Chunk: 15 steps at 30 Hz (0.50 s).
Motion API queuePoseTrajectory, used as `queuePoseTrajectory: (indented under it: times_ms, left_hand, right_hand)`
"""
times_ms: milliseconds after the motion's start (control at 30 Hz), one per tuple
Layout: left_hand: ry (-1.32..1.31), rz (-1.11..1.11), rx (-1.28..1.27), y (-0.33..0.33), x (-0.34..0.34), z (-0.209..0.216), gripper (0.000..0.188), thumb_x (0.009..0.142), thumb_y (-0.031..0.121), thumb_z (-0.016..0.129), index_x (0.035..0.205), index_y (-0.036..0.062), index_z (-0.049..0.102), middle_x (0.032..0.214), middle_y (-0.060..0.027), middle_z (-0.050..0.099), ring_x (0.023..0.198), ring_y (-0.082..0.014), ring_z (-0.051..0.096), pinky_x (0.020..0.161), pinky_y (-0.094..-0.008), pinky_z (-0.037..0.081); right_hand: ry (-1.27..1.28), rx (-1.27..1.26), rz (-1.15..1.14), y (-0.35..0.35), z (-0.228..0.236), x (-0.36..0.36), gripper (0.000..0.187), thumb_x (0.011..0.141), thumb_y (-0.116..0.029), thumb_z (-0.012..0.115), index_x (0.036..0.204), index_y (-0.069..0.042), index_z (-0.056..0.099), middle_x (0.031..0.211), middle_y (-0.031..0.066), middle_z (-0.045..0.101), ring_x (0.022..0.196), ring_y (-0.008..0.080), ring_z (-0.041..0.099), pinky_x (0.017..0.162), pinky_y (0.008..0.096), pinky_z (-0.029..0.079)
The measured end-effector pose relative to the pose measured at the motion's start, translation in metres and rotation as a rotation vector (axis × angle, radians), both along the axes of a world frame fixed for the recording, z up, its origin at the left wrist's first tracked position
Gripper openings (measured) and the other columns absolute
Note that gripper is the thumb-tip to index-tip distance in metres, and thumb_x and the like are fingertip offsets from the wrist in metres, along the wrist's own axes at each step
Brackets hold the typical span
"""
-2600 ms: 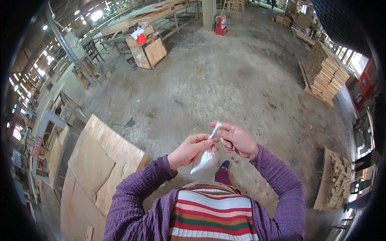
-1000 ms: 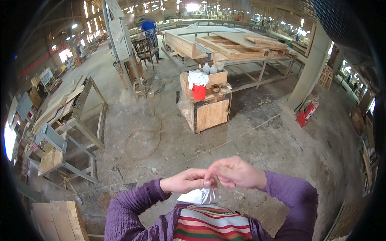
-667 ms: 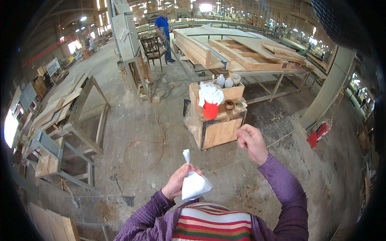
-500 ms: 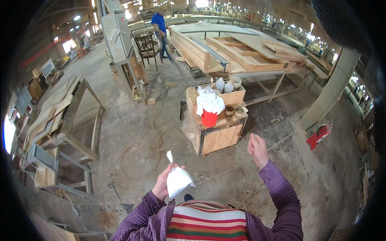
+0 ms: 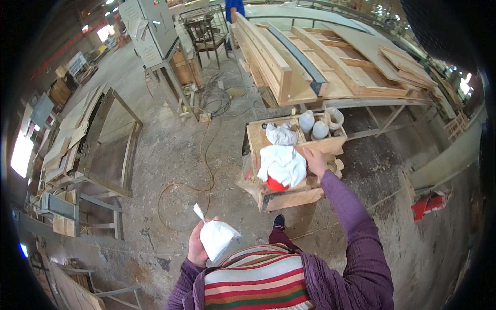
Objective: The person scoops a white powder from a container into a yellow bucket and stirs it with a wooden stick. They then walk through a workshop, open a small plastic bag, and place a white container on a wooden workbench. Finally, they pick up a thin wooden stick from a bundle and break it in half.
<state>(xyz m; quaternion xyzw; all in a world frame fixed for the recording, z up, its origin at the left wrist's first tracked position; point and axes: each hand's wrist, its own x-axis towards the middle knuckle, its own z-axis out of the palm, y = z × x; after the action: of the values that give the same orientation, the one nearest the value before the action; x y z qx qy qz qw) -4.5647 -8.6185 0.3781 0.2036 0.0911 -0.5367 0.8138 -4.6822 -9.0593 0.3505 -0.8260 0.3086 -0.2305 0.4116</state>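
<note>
My left hand point(image 5: 196, 247) grips a white plastic bag point(image 5: 218, 239) with a twisted top, held low in front of my striped front. Its contents are hidden. Over the wooden cart point(image 5: 294, 200) reaches my right hand point(image 5: 315, 161), its fingers stretched out and nothing visible in them. Right beside those fingers is a white cloth point(image 5: 283, 164), draped over a red container point(image 5: 277, 184); I cannot tell whether they touch. A second bunched white cloth point(image 5: 281, 135) lies behind it. Partly hidden past my right hand sits a small open jar point(image 5: 331, 167).
Two pale bottles point(image 5: 306, 121) and a white bucket point(image 5: 335, 119) stand at the cart's back. Beyond is a bench with wooden frames point(image 5: 351, 77). A hose point(image 5: 210, 175) loops across the floor. A person in blue point(image 5: 234, 7) stands far off.
I have come closer to the cart. My right hand has gone from a loosely closed pose in the air to stretched fingers beside the draped cloth. The bag stays in my left hand.
</note>
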Motion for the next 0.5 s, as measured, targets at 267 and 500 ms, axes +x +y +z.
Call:
queuePoseTrajectory:
  times_ms: [267,500]
  left_hand:
    - [-0.049,0.481,0.076,-0.065,-0.026,0.001,0.027,0.095,0.037,0.042,0.100,0.0144,0.055,0.112,-0.0032,0.058,0.105,-0.0341,0.056,0.087,-0.0537,0.047]
    - [-0.134,0.518,0.226,-0.125,-0.022,0.018,0.025,0.093,0.040,0.043,0.098,0.0188,0.055,0.112,-0.0031,0.058,0.109,-0.0373,0.052,0.088,-0.0566,0.044]
  right_hand:
    - [0.019,-0.328,-0.308,-0.169,-0.070,0.169,0.031,0.083,-0.031,0.055,0.099,-0.004,0.059,0.088,0.0199,0.063,0.087,0.0365,0.060,0.076,0.0447,0.047]
    - [0.295,-0.193,-0.170,-0.222,-0.099,0.202,0.034,0.083,-0.025,0.046,0.106,-0.003,0.060,0.109,0.0195,0.059,0.105,0.0360,0.053,0.088,0.0424,0.043]
